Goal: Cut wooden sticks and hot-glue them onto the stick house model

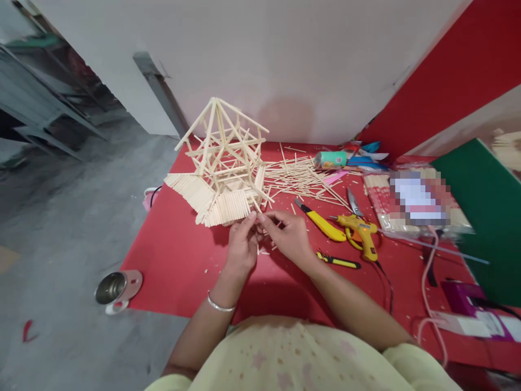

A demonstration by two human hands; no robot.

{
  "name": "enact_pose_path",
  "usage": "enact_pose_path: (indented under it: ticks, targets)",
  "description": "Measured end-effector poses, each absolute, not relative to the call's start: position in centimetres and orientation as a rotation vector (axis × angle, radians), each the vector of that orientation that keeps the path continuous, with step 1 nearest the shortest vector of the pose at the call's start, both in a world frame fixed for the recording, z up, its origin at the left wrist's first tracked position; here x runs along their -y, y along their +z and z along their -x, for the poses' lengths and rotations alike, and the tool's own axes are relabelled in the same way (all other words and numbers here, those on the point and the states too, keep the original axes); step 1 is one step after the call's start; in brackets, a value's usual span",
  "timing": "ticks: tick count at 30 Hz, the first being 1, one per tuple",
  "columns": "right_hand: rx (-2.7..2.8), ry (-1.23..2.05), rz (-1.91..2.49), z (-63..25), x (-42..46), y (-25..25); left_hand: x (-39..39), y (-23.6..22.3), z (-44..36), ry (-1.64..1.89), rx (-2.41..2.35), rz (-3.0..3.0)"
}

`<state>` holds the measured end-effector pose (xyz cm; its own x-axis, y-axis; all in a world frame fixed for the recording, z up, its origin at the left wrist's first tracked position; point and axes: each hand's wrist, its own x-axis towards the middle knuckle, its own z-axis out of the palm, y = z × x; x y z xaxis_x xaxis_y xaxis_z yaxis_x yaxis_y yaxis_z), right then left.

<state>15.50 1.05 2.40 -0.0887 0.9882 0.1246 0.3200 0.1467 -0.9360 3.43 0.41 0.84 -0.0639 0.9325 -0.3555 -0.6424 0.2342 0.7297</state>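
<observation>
A pavilion-like model made of thin wooden sticks stands on the red table, with an open peaked frame on top and slatted panels lower down. At the near edge of its front slatted panel, my left hand and my right hand meet, fingertips pinched together. A short wooden stick runs from between my thumbs toward the model, and both hands appear closed on it. My curled fingers hide its lower end. Another slatted panel spreads out at the model's left.
Loose sticks lie right of the model. Nearby are a yellow utility knife, a smaller cutter, pliers and a yellow glue gun with its cord. A steel mug sits by the table's left edge; a green can lies behind.
</observation>
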Motion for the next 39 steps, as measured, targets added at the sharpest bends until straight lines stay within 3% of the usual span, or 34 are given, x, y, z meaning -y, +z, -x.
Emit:
enact_pose_path:
  ticks: [7,29,39]
  targets:
    - [1.498,1.067,1.260,-14.2,-2.5,1.9,-1.3,1.0,-3.4,1.499,-0.943,-0.296]
    - [1.401,1.312,1.159,-14.2,-2.6,1.9,-2.7,2.0,-4.0,1.504,-1.065,-0.238]
    - [1.454,1.271,1.155,-14.0,-2.4,2.1,-2.6,1.7,-4.0,1.513,-1.049,-0.296]
